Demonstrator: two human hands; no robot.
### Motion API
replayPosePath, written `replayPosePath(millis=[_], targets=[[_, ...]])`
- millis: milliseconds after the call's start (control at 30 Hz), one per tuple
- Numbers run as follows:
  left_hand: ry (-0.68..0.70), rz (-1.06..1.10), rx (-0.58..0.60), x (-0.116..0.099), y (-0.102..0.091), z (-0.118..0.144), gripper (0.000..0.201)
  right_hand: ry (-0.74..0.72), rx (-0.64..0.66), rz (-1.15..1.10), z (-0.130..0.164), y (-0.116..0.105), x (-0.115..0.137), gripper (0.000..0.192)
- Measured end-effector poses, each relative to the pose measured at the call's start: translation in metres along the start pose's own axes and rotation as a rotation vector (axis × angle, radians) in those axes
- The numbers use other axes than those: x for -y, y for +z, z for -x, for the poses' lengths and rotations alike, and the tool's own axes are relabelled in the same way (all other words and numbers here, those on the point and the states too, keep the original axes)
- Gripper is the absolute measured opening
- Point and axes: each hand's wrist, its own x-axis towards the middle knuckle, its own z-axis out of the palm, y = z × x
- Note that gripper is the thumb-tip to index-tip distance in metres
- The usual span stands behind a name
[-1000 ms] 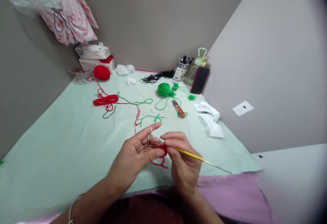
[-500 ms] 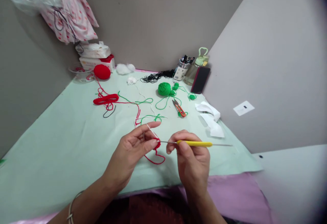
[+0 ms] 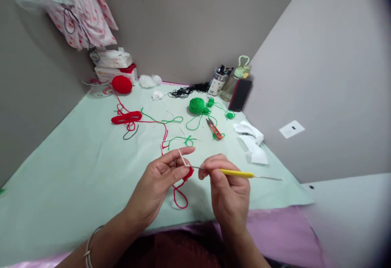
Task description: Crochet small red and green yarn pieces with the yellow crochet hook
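The left hand (image 3: pixel 159 180) pinches the red crochet piece (image 3: pixel 188 173); at its 3 o'clock, the right hand (image 3: pixel 227 190) pinches the yellow hook (image 3: pixel 236 173).

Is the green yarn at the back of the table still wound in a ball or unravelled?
Mostly wound: the green yarn ball sits as a compact round ball on the mint table cover, with a few loose strands trailing beside it.

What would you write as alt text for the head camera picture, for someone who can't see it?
Two hands crochet over a green table: the left hand pinches a small red piece, the right hand holds a yellow hook. Red yarn, green yarn and snips lie behind.
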Motion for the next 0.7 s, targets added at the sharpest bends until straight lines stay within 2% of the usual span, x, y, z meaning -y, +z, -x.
replayPosePath(millis=[100,233,400,567,700], targets=[[-0.023,-0.012,0.019,0.003,0.003,0.001,0.037,0.019,0.025,-0.004,0.001,0.003,-0.005,0.015],[-0.051,0.004,0.013,0.0,0.0,0.002,0.044,0.014,-0.007,0.03,0.002,0.001,-0.007,0.017],[-0.131,0.041,0.015,-0.006,-0.009,0.0,0.036,0.082,-0.067,-0.057,-0.004,-0.007,-0.003,0.013],[-0.029,-0.069,0.059,-0.001,-0.006,0.0,0.033,0.088,0.032,-0.093,-0.004,-0.005,-0.001,0.012],[-0.037,-0.121,0.095,0.004,-0.003,0.001,0.04,0.047,0.081,-0.007,-0.002,-0.002,-0.003,0.013]])
